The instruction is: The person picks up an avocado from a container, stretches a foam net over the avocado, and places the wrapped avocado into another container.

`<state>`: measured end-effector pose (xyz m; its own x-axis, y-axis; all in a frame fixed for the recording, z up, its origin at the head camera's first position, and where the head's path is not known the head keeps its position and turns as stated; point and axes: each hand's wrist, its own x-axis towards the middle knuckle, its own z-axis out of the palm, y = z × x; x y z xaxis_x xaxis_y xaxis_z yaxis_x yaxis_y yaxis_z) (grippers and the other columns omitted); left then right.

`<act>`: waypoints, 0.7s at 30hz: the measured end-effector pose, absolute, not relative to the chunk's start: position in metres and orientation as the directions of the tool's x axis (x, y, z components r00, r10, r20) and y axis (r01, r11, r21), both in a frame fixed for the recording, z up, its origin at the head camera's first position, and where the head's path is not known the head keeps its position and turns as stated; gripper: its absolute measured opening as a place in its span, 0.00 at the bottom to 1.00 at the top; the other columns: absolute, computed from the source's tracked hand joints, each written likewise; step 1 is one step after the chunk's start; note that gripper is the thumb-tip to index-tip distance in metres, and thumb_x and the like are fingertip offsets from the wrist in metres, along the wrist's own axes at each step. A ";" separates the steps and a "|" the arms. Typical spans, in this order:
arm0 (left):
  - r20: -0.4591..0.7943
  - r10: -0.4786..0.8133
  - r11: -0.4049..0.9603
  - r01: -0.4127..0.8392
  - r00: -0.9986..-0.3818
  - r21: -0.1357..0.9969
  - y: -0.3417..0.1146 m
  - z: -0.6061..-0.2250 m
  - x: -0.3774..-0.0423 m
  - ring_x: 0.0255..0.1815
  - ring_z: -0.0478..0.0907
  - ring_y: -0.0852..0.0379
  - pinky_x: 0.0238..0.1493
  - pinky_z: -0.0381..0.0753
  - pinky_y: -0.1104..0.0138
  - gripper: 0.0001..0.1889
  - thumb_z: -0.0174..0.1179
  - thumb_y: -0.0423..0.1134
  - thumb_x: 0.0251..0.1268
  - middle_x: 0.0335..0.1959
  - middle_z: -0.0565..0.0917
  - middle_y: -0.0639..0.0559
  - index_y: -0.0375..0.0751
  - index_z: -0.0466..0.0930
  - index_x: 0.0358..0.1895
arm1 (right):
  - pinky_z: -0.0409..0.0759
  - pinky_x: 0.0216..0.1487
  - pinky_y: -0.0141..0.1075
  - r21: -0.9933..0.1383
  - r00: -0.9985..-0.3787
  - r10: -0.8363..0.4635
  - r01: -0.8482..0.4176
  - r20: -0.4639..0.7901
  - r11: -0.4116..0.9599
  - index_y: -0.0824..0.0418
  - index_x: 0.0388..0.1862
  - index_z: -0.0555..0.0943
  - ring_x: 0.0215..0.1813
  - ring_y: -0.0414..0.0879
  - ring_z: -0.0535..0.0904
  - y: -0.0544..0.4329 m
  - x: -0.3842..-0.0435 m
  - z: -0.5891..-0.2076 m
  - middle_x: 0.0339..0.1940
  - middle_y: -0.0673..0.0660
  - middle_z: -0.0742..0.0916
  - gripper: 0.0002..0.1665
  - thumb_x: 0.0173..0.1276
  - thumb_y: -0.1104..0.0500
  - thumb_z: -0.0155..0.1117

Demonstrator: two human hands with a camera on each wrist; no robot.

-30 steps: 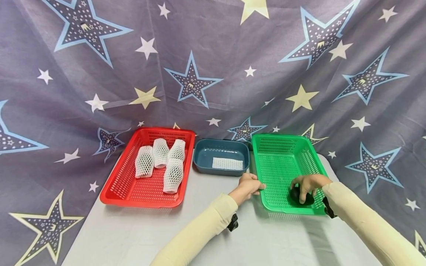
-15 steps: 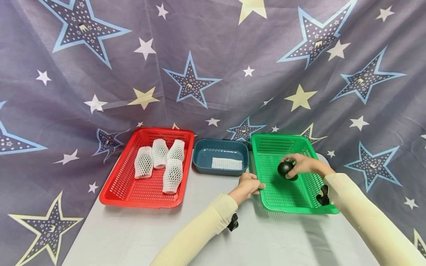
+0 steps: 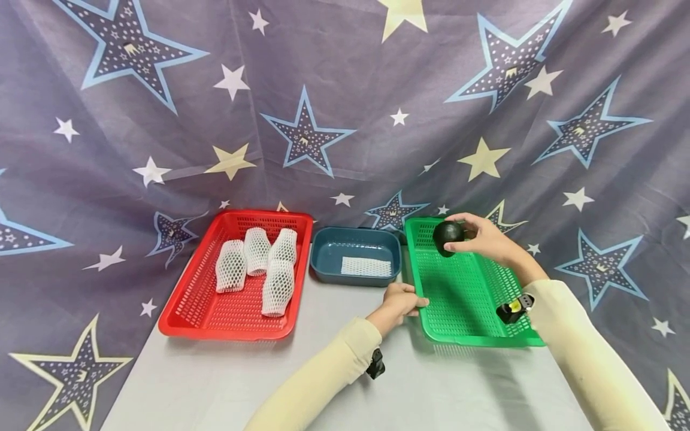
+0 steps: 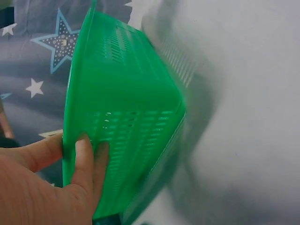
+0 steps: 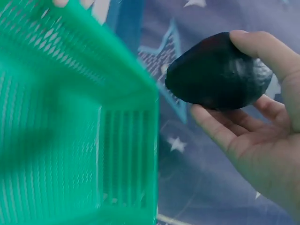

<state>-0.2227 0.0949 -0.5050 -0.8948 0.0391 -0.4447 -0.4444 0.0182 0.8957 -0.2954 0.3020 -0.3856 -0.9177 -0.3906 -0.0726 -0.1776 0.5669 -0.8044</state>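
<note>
A dark avocado point(image 5: 215, 75) is held between the thumb and fingers of my right hand point(image 3: 485, 239), raised over the far part of the green basket point(image 3: 453, 299). In the right wrist view the avocado shows whole, apart from the basket's rim. My left hand point(image 3: 400, 300) grips the near left rim of that basket. The left wrist view shows the thumb over the rim and the fingers point(image 4: 84, 161) against the outer wall. Inside the green basket no other fruit is visible.
Left of the green basket stands a dark blue tub point(image 3: 329, 276) with a flat white foam net point(image 3: 366, 267) in it. Further left, a red basket point(image 3: 226, 331) holds several net-wrapped pieces point(image 3: 278, 287). A star-patterned curtain point(image 3: 345, 60) hangs right behind them.
My right hand has lifted the avocado from the near right of the green basket, up and toward its far left. The left hand keeps its hold on the rim.
</note>
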 end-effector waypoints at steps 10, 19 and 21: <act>-0.313 0.012 -0.004 -0.313 -0.950 0.950 0.077 -0.510 -0.233 0.48 0.83 0.50 0.55 0.83 0.56 0.30 0.73 0.43 0.56 0.53 0.84 0.39 0.34 0.77 0.61 | 0.84 0.52 0.30 -0.953 -0.925 -0.373 -0.174 0.072 0.249 0.60 0.74 0.68 0.54 0.37 0.84 0.273 -0.281 -0.379 0.58 0.46 0.81 0.35 0.71 0.64 0.68; -0.179 0.244 -0.490 -0.280 -0.953 0.826 0.043 -0.459 -0.254 0.67 0.76 0.34 0.70 0.74 0.48 0.22 0.53 0.43 0.79 0.63 0.78 0.26 0.32 0.69 0.66 | 0.83 0.52 0.31 -0.987 -0.912 -0.391 -0.155 0.123 0.051 0.56 0.71 0.70 0.52 0.40 0.84 0.244 -0.270 -0.386 0.57 0.47 0.84 0.30 0.72 0.68 0.63; -0.168 0.290 -0.534 -0.305 -0.942 0.788 0.034 -0.451 -0.257 0.66 0.77 0.35 0.69 0.75 0.47 0.19 0.52 0.44 0.80 0.57 0.82 0.30 0.35 0.71 0.63 | 0.83 0.53 0.31 -0.989 -0.909 -0.396 -0.149 0.129 0.020 0.56 0.72 0.70 0.54 0.40 0.83 0.237 -0.267 -0.387 0.58 0.48 0.83 0.30 0.73 0.68 0.62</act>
<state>-0.2568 0.0339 -0.4507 -0.9421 0.2904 -0.1675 -0.3049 -0.5344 0.7883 -0.2666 0.2368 -0.3868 -0.9091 -0.3962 0.1287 -0.1485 0.0197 -0.9887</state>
